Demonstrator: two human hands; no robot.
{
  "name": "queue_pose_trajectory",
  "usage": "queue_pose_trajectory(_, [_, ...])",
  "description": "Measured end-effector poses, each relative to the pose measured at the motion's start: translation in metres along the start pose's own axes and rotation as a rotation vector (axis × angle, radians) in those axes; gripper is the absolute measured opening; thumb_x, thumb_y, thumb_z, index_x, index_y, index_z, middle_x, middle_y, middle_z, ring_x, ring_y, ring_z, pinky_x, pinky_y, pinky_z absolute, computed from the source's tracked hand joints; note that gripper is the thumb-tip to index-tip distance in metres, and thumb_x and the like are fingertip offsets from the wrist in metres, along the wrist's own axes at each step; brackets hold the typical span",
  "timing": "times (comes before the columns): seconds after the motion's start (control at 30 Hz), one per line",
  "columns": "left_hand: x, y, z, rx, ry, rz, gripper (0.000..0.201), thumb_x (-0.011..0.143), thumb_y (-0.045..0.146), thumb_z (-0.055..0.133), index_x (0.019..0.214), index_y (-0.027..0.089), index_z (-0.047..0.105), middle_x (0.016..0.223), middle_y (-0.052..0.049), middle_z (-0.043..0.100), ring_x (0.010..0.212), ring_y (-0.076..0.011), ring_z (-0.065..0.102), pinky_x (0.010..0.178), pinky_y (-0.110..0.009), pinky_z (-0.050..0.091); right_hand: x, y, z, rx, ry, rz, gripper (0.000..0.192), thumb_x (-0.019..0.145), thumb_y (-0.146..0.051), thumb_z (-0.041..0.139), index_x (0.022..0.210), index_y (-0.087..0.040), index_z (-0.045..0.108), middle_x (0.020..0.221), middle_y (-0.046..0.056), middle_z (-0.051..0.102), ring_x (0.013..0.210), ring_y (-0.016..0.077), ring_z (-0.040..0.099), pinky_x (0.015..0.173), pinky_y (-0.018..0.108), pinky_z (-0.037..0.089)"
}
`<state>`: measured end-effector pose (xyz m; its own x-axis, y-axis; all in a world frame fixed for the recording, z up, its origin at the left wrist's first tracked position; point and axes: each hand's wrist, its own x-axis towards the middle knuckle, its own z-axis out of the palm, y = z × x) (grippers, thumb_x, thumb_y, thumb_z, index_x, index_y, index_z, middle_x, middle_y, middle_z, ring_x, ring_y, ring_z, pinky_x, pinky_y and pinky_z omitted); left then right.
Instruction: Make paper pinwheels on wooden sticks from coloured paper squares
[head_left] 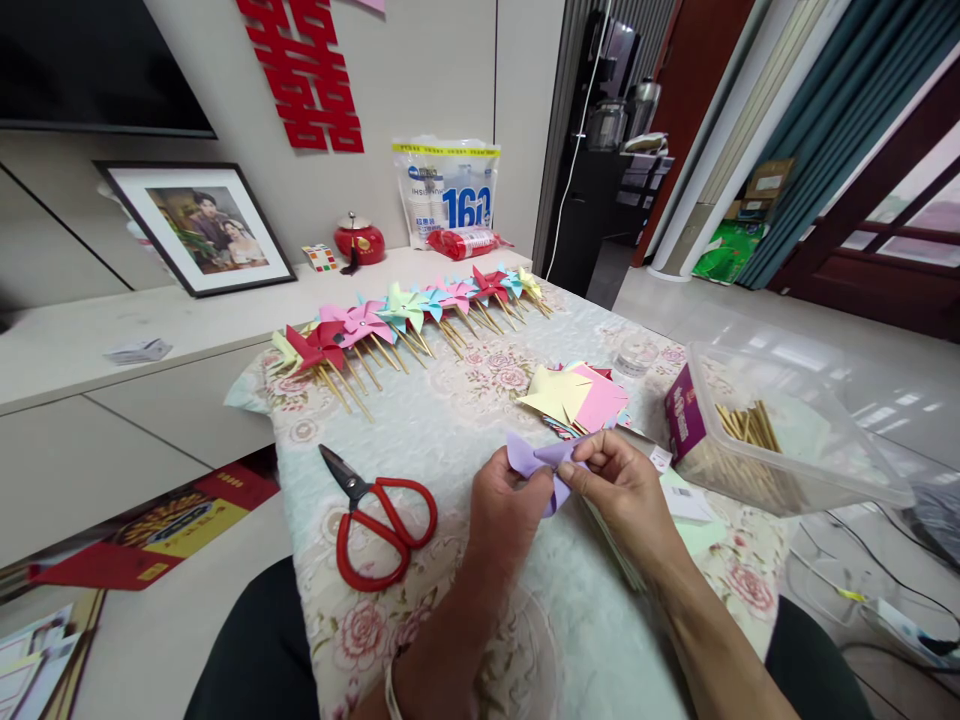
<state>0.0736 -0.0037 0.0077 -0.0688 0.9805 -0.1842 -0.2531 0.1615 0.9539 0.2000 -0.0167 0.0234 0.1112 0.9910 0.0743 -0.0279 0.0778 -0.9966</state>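
Both hands, left hand (504,505) and right hand (621,483), pinch purple paper (534,459) above the floral tablecloth (442,420).

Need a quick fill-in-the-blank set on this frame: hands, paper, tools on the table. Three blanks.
1. Both the left hand and the right hand hold a folded piece of ____ paper.
2. The scissors lying left of the hands have ____ handles.
3. The clear plastic box on the right holds wooden ____.

Missing words: purple; red; sticks

Bright daylight from the right, edges warped, focus sharp
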Motion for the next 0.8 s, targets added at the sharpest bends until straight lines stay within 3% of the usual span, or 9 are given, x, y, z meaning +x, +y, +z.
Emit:
queue_pose_trajectory(0.17, [0.0,0.0031,-0.0009,-0.055,-0.076,-0.035,0.019,0.059,0.023,0.068,0.076,0.015,0.065,0.062,0.002,0.065,0.06,-0.0162,0.06,0.061,-0.028,0.049,0.0005,-0.0002,-0.0014,-0.018,-0.01,-0.002,0.024,0.073,-0.03,0.081,0.077,-0.021,0.059,0.072,-0.002,0.061,0.066,0.0145,0.054,0.062,0.027,0.041])
queue_pose_trajectory(0.4, [-0.0023,0.0043,0.0005,-0.033,-0.071,-0.054,0.02,0.058,0.023,0.069,0.076,0.014,0.067,0.063,0.0,0.068,0.061,-0.0174,0.062,0.061,-0.027,0.049,0.0008,-0.0014,-0.0015,-0.014,0.005,0.017,0.027,0.069,-0.032,0.083,0.077,-0.021,0.059,0.07,-0.002,0.06,0.064,0.0148,0.053,0.059,0.028,0.041])
queue_pose_trajectory(0.67, [-0.0033,-0.0003,-0.0006,-0.135,-0.16,-0.005,0.026,0.062,0.022,0.068,0.087,0.015,0.07,0.079,-0.003,0.075,0.074,-0.0207,0.068,0.072,-0.03,0.053,0.0017,-0.0001,-0.0023,0.018,0.01,0.045,0.029,0.068,-0.031,0.083,0.077,-0.021,0.057,0.07,-0.002,0.061,0.063,0.0144,0.053,0.059,0.027,0.041])
queue_pose_trajectory(0.8, [-0.0031,0.001,-0.0002,-0.164,-0.143,-0.049,0.024,0.061,0.023,0.072,0.084,0.013,0.07,0.074,-0.002,0.074,0.068,-0.0188,0.067,0.068,-0.029,0.052,0.0023,0.0008,-0.0013,0.088,0.003,0.068,0.032,0.065,-0.031,0.087,0.074,-0.021,0.057,0.066,-0.003,0.061,0.06,0.013,0.052,0.058,0.026,0.04])
